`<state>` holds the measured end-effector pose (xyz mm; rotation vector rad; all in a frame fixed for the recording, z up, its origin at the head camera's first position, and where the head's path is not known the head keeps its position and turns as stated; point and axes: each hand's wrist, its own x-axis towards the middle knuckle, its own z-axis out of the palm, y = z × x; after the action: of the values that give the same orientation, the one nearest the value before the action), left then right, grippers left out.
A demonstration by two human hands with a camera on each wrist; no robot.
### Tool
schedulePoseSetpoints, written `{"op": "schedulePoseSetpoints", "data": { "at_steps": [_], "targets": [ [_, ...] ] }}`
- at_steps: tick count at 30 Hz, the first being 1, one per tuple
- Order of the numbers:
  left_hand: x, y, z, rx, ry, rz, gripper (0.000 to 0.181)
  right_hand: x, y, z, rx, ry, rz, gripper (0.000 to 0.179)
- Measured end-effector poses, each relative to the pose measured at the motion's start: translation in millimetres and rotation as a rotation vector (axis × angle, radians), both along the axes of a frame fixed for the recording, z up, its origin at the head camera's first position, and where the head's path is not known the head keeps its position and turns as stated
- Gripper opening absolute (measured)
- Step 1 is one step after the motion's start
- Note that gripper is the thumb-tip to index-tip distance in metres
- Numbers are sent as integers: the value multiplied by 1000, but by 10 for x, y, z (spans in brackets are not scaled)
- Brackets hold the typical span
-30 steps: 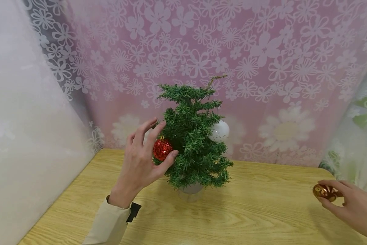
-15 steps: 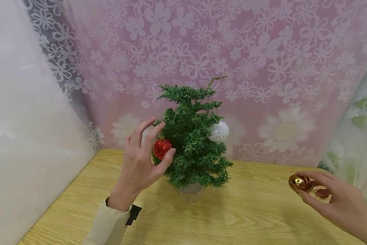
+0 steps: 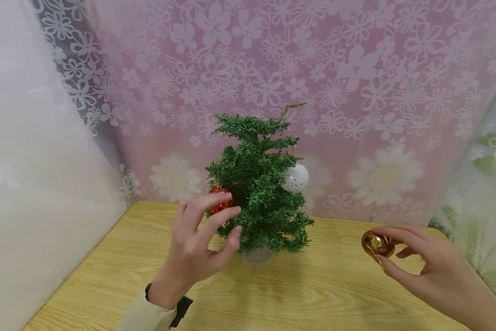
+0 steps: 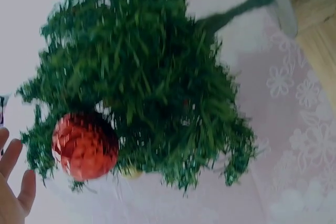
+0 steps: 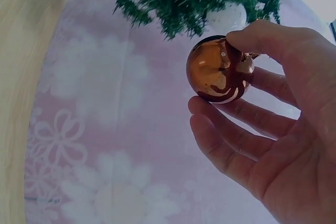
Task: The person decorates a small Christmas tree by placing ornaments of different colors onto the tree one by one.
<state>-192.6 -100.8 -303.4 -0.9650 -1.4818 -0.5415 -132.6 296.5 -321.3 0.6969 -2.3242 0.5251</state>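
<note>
A small green Christmas tree (image 3: 256, 184) stands in a pale pot (image 3: 257, 261) on the table. On its left side hangs a shiny red bauble (image 4: 85, 146), partly hidden in the head view by my left hand (image 3: 204, 243). That hand's fingers are loosely bent and hold nothing; the left wrist view shows them apart from the bauble. A white dotted bauble (image 3: 296, 177) hangs on the right side. Well to the right of the tree, my right hand (image 3: 425, 266) pinches a glossy copper-gold bauble (image 5: 218, 69) between thumb and fingers. A thin gold string shows near its thumb.
The wood-grain table (image 3: 334, 294) ends at a pink flowered curtain (image 3: 355, 115) behind the tree. A white sheet (image 3: 45, 161) borders the left side, and a leaf-patterned cloth hangs at the right. A bent gold twig (image 3: 291, 109) sticks out at the treetop.
My right hand has carried the copper-gold bauble left, closer to the tree. My left hand has dropped lower and away from beside the red bauble, which stays hanging.
</note>
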Motion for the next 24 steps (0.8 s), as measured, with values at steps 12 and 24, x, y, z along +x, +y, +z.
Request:
{"op": "schedulePoseSetpoints", "data": {
  "at_steps": [12, 24],
  "targets": [
    [148, 203, -201, -100, 21, -87, 20, 22, -365, 123, -42, 47, 160, 43],
    [209, 327, -331, -152, -50, -94, 19, 34, -672, 97, -52, 111, 236, 50]
  ]
}}
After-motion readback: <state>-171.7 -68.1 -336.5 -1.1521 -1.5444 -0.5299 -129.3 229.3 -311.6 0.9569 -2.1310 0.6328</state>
